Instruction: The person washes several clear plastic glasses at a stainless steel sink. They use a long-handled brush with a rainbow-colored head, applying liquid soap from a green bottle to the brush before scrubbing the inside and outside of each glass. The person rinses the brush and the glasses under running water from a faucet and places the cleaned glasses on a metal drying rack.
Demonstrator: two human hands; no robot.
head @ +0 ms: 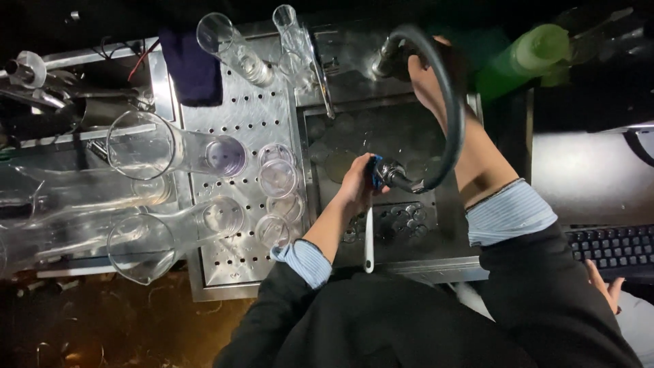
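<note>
1. Left hand (357,185): centre of the frame, over the sink. Fingers clenched round the blue-collared metal spray nozzle (390,174), pointing it down into the basin so that any water would fall inside. A white plastic handle (368,240), perhaps of a brush, hangs below the same hand; whether the fingers also pinch it cannot be told.

2. Right hand (424,76): upper centre-right, reaching to the metal tap base (386,63) at the back of the sink. Fingers hidden behind the hose; grip cannot be told.

3. Black flexible hose (451,112): arcs from the tap base round to the nozzle, its slack letting the nozzle be steered freely.

4. Stainless steel sink basin (340,129): centre, dark and wet, with a round grid of drain holes (398,223) at the lower edge.

5. Perforated steel draining board (253,112): left of the basin, holes letting water run off.

6. Small clear drinking glasses (278,178): a column of four along the board's right edge, beside the basin, within short reach of the left hand.

7. Large clear glass pitchers (146,146): two, lying on their sides at the left, mouths toward the frame's left edge.

8. Tall clear glasses (228,41): two, upper centre, tilted.

9. Dark blue cloth (194,68): draped at the board's upper edge.

10. Green plastic squeeze bottle (531,54): upper right.

11. Black keyboard (613,249): right edge, another person's hand (605,283) beside it.
</note>
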